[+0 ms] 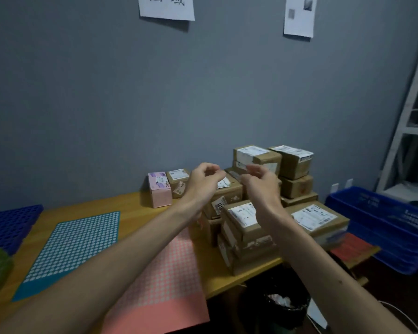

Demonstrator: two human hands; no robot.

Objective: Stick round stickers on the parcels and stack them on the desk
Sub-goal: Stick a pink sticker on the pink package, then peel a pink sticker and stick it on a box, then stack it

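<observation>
Nearest lies a pink sheet of round stickers (159, 285), its front corner hanging off the yellow wooden tabletop (135, 213). A teal sheet of round stickers (73, 249) lies just beside it on the left. Beyond the pink sheet, brown cardboard parcels (249, 233) with white labels are stacked in uneven piles from the tabletop's front edge back to the grey wall. The front pile stands right at that edge, above a black waste bin (285, 307) on the floor.

Over the piles the left hand (203, 182) and right hand (261, 184) hover close together, fingers curled and fingertips facing each other. I cannot tell whether either pinches a sticker, since anything between them is too small and blurred. Further back, a small pink box (159, 194) stands against the wall.

If a sticker is passing between the fingertips, it may fold onto itself or cling to skin. A forearm that drops could nudge the front pile, which looks likely to tip off the edge toward the bin.
</observation>
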